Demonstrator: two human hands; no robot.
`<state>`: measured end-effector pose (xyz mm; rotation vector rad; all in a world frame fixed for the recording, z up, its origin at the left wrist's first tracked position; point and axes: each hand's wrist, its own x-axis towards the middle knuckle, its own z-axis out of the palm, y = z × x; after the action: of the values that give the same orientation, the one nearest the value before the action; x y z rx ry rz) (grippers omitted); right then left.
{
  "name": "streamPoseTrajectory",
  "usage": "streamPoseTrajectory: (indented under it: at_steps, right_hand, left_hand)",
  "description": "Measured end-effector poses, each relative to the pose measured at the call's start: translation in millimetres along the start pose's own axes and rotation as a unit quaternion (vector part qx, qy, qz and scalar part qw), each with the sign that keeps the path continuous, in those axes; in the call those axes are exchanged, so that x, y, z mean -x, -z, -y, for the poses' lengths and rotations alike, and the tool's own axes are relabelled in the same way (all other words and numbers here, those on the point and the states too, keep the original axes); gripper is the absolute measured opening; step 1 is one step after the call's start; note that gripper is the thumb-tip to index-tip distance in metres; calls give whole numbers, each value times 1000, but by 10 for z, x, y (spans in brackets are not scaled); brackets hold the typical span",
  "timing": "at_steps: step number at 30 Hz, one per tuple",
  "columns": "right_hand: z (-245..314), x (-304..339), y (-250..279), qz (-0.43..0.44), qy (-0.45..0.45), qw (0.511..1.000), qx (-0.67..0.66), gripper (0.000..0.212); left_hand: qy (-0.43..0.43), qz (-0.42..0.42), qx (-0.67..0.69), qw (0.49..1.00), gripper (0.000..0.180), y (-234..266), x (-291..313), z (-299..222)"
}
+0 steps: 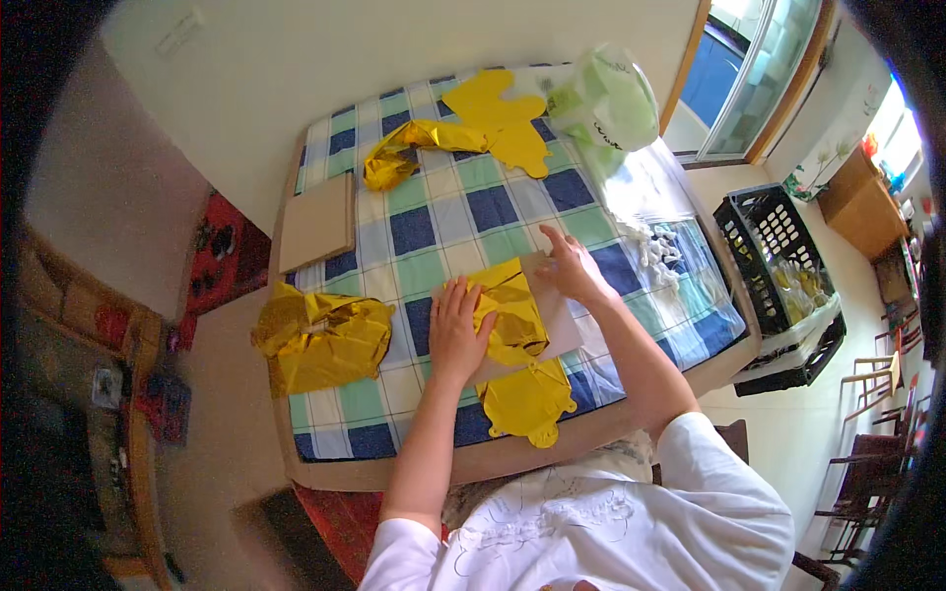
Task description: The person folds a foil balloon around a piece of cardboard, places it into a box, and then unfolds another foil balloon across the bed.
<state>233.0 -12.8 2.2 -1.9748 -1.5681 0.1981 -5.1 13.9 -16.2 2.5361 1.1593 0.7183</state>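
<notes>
A shiny gold foil balloon [517, 305], flat and creased, lies over a pale flat board [564, 323] near the middle of the table. Its lower part, with small rounded tabs, hangs past the board toward me. My left hand [459, 330] rests on the foil's left side, fingers stretched out and pressing it flat. At the board's upper right corner is my right hand [574, 268], fingers apart, index finger pointing left; whether it touches the board I cannot tell. Another crumpled gold foil piece [330, 345] lies left of my left hand.
The table has a checked cloth [414, 231]. A brown cardboard sheet [317, 225] lies at its left edge. Farther back are flat gold foil shapes [503, 123], a twisted foil strip [434, 136] and a pale green plastic bag [606, 103]. Small white pieces [660, 254] sit right; black crates [774, 246] stand beyond.
</notes>
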Motion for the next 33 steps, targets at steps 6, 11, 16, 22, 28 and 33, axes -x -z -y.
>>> streamPoseTrajectory:
  at_steps: [6, 11, 16, 22, 28, 33]
  right_hand:
    - [-162, -87, -33, 94, -57, 993, -47, 49]
    - [-460, -128, 214, 38, -95, 993, -63, 24]
    - [-620, 143, 921, -78, -125, 988, -50, 12]
    - [-482, 668, 1395, -18, -194, 932, -305, 9]
    - [-176, 1092, 804, 130, -226, 903, -341, 11]
    - [-3, 1236, 552, 162, -184, 929, -277, 17]
  left_hand:
    - [15, 10, 13, 1000, 50, -4, 9, -27]
    - [5, -5, 23, 1000, 50, -80, 32, 15]
    - [14, -12, 12, 1000, 50, -90, 47, 58]
    - [6, -2, 16, 1000, 50, -61, 25, 60]
    - [-3, 1, -7, 1000, 48, -54, 33, 45]
    - [-6, -10, -16, 1000, 47, -76, 26, -1]
